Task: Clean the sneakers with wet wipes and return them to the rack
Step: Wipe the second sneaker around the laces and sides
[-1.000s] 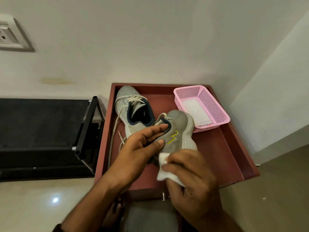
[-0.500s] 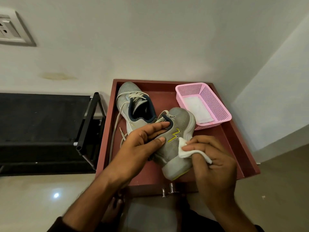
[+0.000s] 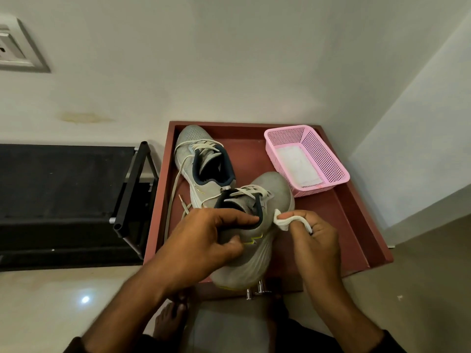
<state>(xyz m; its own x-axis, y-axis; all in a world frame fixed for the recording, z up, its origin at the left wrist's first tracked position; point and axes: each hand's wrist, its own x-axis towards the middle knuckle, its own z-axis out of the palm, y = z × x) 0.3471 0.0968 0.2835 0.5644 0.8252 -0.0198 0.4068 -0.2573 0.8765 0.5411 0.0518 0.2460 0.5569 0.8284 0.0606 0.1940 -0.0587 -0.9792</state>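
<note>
Left hand [image 3: 204, 240] has the near sneaker [image 3: 254, 240] by the collar, fingers hooked over the dark rim and thumb clamped against the side panel, so that grip is tight and full of shoe. The sneaker sits tipped on the front part of the reddish tabletop [image 3: 356, 238], heel end towards the person, toe pointing away to the far right, long axis running front to back. Right hand [image 3: 313, 235] is curled round a bunched white wet wipe [image 3: 283, 221], pinching it between fingertips and thumb, and the wipe's free corner meets the shoe's right flank just beside the collar. So the shoe lies directly left of the wiping hand, touching, and that hand is the nearer one for the next stroke; it looks like a rub along the side towards toe or heel is what's called for. Second sneaker [image 3: 201, 161] waits behind, laces trailing. Pink basket [image 3: 323, 159] with white wipes sits far right. Black shoe rack [image 3: 132, 197] stands to the left.
</note>
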